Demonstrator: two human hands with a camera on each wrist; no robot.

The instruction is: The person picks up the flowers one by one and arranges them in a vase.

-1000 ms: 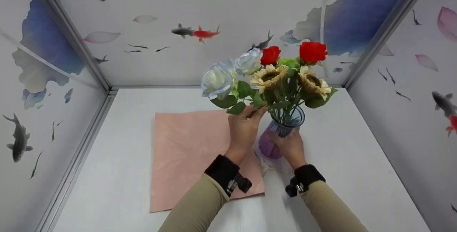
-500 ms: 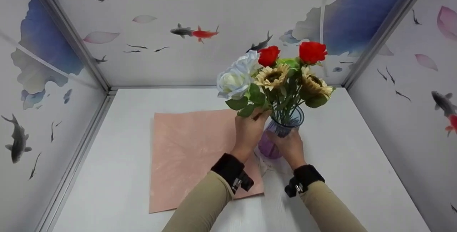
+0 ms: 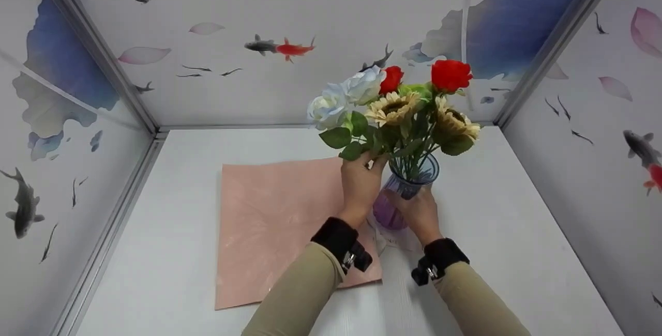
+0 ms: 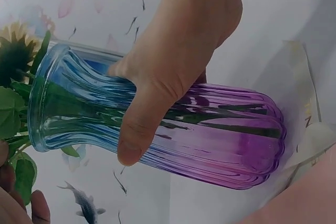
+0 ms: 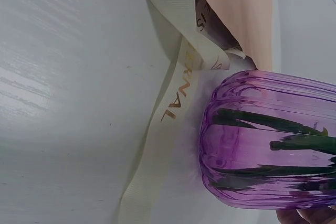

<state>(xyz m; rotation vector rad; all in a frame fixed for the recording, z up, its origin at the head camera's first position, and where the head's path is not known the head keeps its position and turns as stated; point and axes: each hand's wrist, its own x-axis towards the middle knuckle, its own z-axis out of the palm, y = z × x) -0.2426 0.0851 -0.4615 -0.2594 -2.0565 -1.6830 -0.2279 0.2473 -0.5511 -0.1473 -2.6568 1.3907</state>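
My right hand grips the waist of a ribbed glass vase, blue at the top and purple at the base. Its thumb lies across the near side in the left wrist view. Left of the rim, my left hand pinches the stem of the pale blue roses just under their leaves; its fingertips hide the stem there. Two red roses and two cream sunflowers stand in the vase. Cut green stem ends show through the purple glass, above its bottom.
A sheet of pink wrapping paper lies flat on the white table, partly under my left forearm. A cream ribbon with gold lettering lies by the vase's base. Printed walls enclose the table at the back and sides.
My left hand and the pale blue roses have moved right toward the vase, then the blooms have swung slightly back left and up. My right hand and the vase have stayed nearly still.
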